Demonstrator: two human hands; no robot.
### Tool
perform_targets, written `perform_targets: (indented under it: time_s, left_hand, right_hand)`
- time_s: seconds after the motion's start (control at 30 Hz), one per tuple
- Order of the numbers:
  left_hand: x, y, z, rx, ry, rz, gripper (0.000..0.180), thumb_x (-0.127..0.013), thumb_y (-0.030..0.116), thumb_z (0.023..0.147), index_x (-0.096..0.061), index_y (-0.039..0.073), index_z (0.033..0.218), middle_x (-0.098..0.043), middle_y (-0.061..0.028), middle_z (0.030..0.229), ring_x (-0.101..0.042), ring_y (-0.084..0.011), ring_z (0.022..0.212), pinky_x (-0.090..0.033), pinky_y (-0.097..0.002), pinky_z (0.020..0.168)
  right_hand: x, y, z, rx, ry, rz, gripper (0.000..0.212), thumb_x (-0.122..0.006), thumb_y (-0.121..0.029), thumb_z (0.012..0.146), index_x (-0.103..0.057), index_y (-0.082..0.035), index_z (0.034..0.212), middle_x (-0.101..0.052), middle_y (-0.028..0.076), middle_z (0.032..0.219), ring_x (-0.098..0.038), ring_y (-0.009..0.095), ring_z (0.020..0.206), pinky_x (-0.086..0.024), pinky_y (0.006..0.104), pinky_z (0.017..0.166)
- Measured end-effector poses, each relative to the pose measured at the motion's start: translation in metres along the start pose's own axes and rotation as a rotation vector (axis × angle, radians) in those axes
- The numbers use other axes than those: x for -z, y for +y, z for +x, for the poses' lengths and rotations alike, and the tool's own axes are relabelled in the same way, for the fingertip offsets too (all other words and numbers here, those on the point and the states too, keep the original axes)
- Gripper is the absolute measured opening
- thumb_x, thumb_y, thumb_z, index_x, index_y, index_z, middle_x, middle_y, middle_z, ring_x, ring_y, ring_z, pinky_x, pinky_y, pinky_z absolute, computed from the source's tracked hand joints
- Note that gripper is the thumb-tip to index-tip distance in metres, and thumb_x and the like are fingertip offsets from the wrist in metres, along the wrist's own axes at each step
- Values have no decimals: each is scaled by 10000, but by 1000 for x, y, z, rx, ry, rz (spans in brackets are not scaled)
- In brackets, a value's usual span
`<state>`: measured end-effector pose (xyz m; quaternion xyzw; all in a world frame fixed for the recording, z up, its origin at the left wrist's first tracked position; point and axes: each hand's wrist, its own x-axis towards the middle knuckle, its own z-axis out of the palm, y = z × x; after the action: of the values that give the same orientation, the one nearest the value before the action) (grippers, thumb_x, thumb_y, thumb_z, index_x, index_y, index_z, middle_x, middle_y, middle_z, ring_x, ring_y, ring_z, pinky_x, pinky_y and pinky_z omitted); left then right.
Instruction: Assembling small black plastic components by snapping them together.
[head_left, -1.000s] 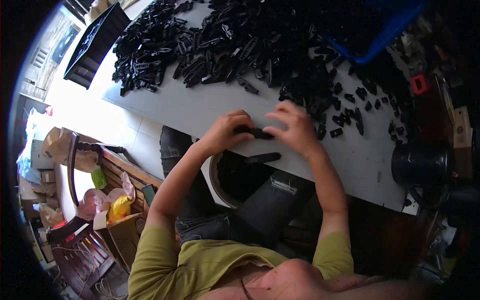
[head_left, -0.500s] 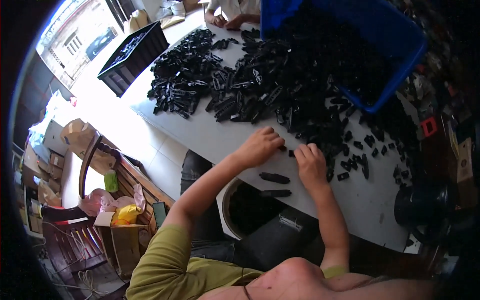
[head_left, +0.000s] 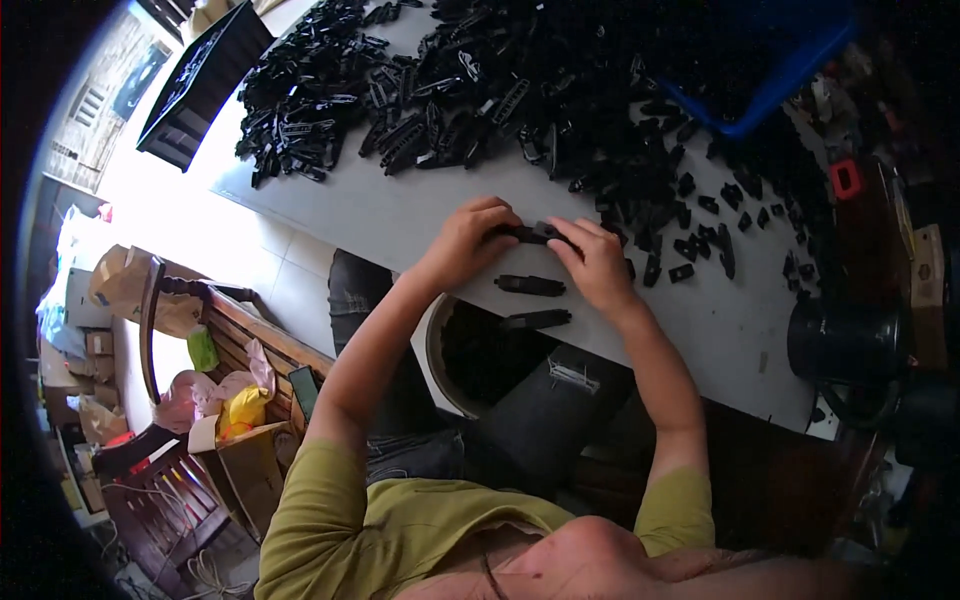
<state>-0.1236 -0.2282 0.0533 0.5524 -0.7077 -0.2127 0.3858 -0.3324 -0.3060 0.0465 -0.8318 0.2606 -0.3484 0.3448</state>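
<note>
Between my two hands is a long black plastic piece (head_left: 541, 232), held level just over the near part of the white table. Fingers of my left hand (head_left: 468, 243) close around its left end. My right hand (head_left: 597, 264) pinches the right end with thumb and fingers; a small black part may be pressed there, too hidden to tell. Closer to me, one black elongated piece (head_left: 530, 285) lies flat, and a second similar piece (head_left: 538, 320) rests by the table edge.
A big heap of black plastic parts (head_left: 450, 110) covers the far table (head_left: 700, 345). Small loose black pieces (head_left: 690, 245) lie to the right. A blue bin (head_left: 770, 100) spills more parts. Below the edge stands a round tub (head_left: 436, 350); a black crate (head_left: 190, 120) is far left.
My hands have come together on the black piece, where before they were slightly apart. The view has tilted, so the table appears higher and the other person's hands are out of sight.
</note>
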Motion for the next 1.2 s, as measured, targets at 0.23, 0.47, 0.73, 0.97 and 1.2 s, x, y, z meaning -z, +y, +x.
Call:
perform_targets:
  time_s: [0.23, 0.47, 0.73, 0.97, 1.2]
  left_hand:
    - [-1, 3, -5, 15, 6, -22, 218, -689, 36, 761, -668, 5, 976, -624, -144, 979, -617, -317, 899, -496, -376, 792]
    - [1, 6, -5, 30, -8, 11, 219, -675, 42, 771, -669, 5, 987, -627, -143, 981, -613, -313, 915, -499, -375, 801]
    - [-2, 10, -5, 16, -25, 9, 239, -670, 7, 758, -670, 10, 997, -629, -148, 997, -609, -305, 932, -492, -377, 824]
    - [-8, 8, -6, -11, 9, 56, 227, -676, 30, 768, -658, 13, 994, -619, -146, 1012, -587, -336, 971, -479, -399, 856]
    - [-7, 19, -4, -12, -48, 60, 242, -661, 84, 799, -634, 25, 1033, -603, -153, 1055, -567, -347, 1013, -466, -417, 888]
  right_hand:
    - [23, -11, -2, -5, -154, -314, 248, -732, -106, 766, -686, -22, 995, -597, 85, 849, -602, 261, 760, -485, 337, 673]
    - [16, -8, -4, -14, -127, -214, 241, -737, -85, 750, -689, -12, 975, -591, 86, 845, -605, 251, 764, -480, 333, 687]
    - [13, -11, -3, 15, -148, -197, 251, -716, -73, 761, -679, -26, 1005, -588, 92, 855, -609, 262, 765, -479, 335, 677]
    - [14, -20, 6, 37, -103, -308, 208, -723, -165, 794, -686, -47, 961, -594, 71, 874, -615, 259, 758, -489, 341, 665]
    - [45, 10, 4, -135, 209, -939, 230, -705, -241, 823, -643, -53, 940, -568, 95, 965, -576, 288, 916, -492, 384, 744]
